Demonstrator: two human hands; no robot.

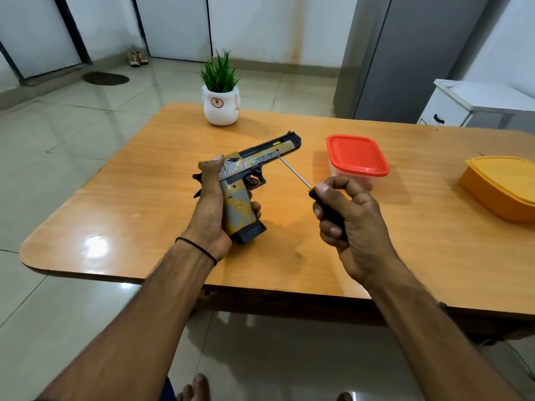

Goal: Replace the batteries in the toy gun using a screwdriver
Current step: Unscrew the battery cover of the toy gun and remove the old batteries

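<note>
**Screwdriver tip at toy gun's side, over table centre**

- Toy gun (249, 180): yellow/grey/black pistol, held over the middle of the table (144, 175), grip down, muzzle aimed at the table's far-right side. Can't tell if the grip base touches the tabletop.
- Left hand (208, 204): wrapped round the gun's grip, thumb up along the rear of the slide, fingertips showing on the other side. Black band (199, 250) on that wrist.
- Right hand (350, 218): over the table just right of centre, fingers curled round the black handle of the screwdriver (330, 211), thumb near the handle's front end.
- Screwdriver shaft runs up-left from the handle. Its tip meets the gun's side below the printed lettering, toward the muzzle. Too small to tell if it sits in a screw.
- 3 other items on the table: white plant pot (221, 108) at the far edge, red-lidded container (357, 154) right of centre, orange container (500, 189) at the right side.
</note>
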